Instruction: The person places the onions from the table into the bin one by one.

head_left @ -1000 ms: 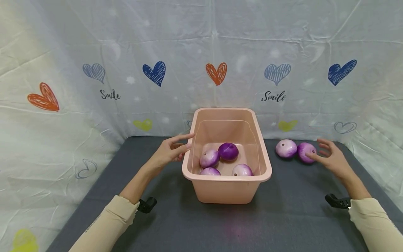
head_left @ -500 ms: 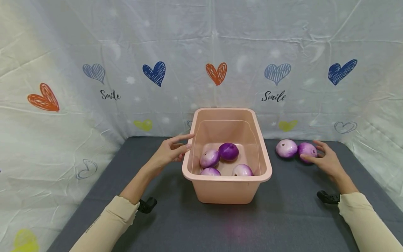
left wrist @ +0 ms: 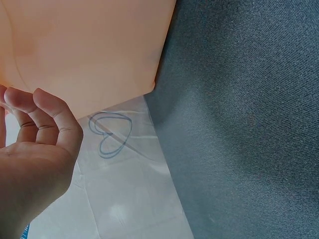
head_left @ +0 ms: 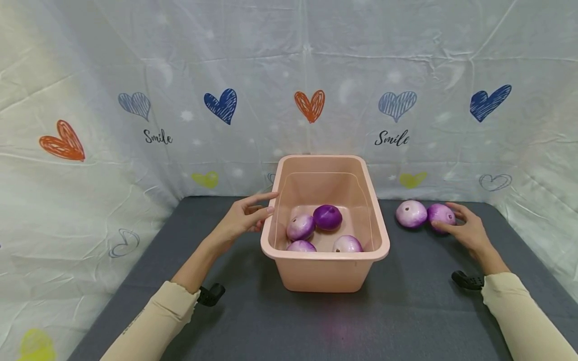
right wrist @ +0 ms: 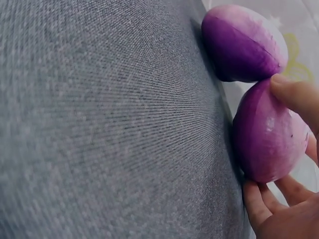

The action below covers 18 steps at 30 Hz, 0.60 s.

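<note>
A peach plastic tub (head_left: 325, 273) stands mid-table with several purple-and-white onions in it, one of them a darker onion (head_left: 327, 217). At the tub's left rim is my left hand (head_left: 244, 215), index finger stretched onto the edge and thumb close beside it; the other fingers bend loosely outside the wall in the left wrist view. To the right of the tub, two onions lie side by side. My right hand (head_left: 469, 230) grips the right-hand onion (right wrist: 269, 137), thumb on one side and fingers around the other. The neighbouring onion (right wrist: 244, 42) touches it, outside my grasp.
Dark grey cloth (head_left: 406, 311) covers the table. Behind it hangs a pale curtain (head_left: 262, 60) printed with hearts, close to the tub's far end and the two onions. Black straps sit on both wrists.
My right hand has moved left and closed around the right-hand onion, which remains on the table. The left hand and the tub have stayed in place.
</note>
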Each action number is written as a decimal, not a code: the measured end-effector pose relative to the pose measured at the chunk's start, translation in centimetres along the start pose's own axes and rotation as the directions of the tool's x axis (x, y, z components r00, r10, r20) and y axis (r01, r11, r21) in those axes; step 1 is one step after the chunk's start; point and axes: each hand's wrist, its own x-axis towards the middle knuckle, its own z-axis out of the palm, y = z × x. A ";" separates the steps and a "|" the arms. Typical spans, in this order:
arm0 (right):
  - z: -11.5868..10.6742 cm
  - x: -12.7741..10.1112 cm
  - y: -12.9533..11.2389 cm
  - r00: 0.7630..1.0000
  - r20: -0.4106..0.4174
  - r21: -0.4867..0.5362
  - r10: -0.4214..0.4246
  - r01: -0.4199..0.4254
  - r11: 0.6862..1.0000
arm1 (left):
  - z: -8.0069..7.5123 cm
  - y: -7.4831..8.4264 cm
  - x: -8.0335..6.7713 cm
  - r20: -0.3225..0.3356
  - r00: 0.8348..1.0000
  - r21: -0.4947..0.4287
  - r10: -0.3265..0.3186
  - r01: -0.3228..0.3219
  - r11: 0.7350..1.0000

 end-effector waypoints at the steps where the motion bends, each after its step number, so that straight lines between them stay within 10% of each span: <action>1: 0.0 0.0 0.0 1.000 -0.003 -0.006 0.002 -0.002 1.000 | 0.0 0.0 0.0 0.000 1.000 0.000 0.001 -0.001 1.000; 18: -1.3 -1.2 -0.2 0.999 -0.035 0.058 0.042 -0.040 0.997 | 0.0 0.0 0.1 -0.011 1.000 0.001 0.001 -0.001 1.000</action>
